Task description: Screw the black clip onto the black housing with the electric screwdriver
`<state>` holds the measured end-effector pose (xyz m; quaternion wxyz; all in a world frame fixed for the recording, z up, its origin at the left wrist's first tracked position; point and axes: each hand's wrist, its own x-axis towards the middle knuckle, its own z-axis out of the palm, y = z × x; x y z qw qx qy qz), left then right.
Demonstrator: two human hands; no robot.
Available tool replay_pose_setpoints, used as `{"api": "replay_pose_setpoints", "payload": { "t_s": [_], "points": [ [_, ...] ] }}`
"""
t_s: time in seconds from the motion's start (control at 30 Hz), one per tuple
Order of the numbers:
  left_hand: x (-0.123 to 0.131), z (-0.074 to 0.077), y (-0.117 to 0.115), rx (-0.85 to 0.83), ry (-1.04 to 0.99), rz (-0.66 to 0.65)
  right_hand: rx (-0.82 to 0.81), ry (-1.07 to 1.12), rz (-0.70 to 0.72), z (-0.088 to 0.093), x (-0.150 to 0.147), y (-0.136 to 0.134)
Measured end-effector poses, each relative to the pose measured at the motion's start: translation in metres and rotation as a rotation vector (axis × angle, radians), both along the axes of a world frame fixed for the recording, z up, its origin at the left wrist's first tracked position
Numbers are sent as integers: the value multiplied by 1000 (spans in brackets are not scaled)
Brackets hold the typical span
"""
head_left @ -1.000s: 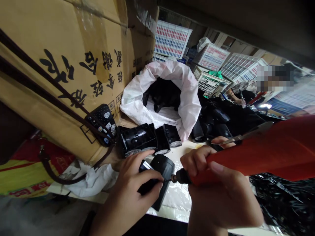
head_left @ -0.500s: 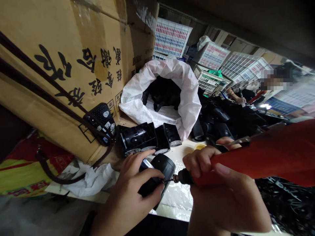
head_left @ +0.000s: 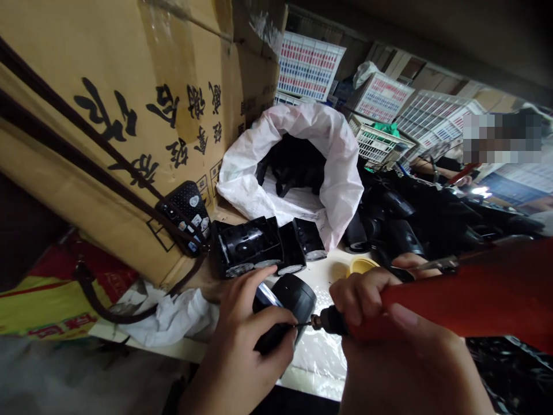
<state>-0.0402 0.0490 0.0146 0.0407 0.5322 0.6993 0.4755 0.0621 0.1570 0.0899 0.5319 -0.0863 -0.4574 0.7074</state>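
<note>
- Left hand (head_left: 246,340) closed around a black plastic casing (head_left: 296,300), held over the worktop (head_left: 324,369)
- Right hand (head_left: 389,351) wrapped around a red drill (head_left: 466,297), its thin bit at the casing
- Black housings (head_left: 248,245) lying at the worktop's far edge
- Beyond, a white sack (head_left: 339,173) of black parts (head_left: 294,164) beside a cardboard box (head_left: 129,115)

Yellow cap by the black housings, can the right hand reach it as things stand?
Probably yes: nothing stands between the right hand and the yellow cap, though that hand grips the red rotary tool and would likely need freeing first.
</note>
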Motion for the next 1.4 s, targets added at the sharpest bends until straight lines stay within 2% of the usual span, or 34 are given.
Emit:
{"api": "replay_pose_setpoints", "payload": {
  "t_s": [0.1,0.23,0.37,0.5,0.63,0.7,0.8,0.97,1.17,1.27,1.4],
  "points": [
    [2,-4,0,-7,-68,15,7,-65,-30,2,5,2],
    [2,-10,0,3,-68,-12,27,-183,60,9,9,0],
    [2,-11,-2,27,-48,-17,25,-142,-38,11,7,-7],
    [5,-7,-3,-13,-76,0,119,-166,-13,0,8,2],
    [8,-7,-3,-10,-75,8,284,-66,82,-17,11,18],
    [9,-8,-2,4,-70,7,254,-38,46,-21,11,17],
    [10,-9,-2,12,-92,4,103,-78,-77,-16,8,4],
    [10,-10,-1,-8,-117,26,-35,-102,-74,-5,3,-12],
    [12,-13,4,64,-49,21,64,-196,-155,-1,2,-16],
    [11,-13,4,83,-57,18,99,-226,-106,1,3,-17],
    [8,-15,4,82,-38,-2,55,-172,-100,3,3,-17]
  ]
}}
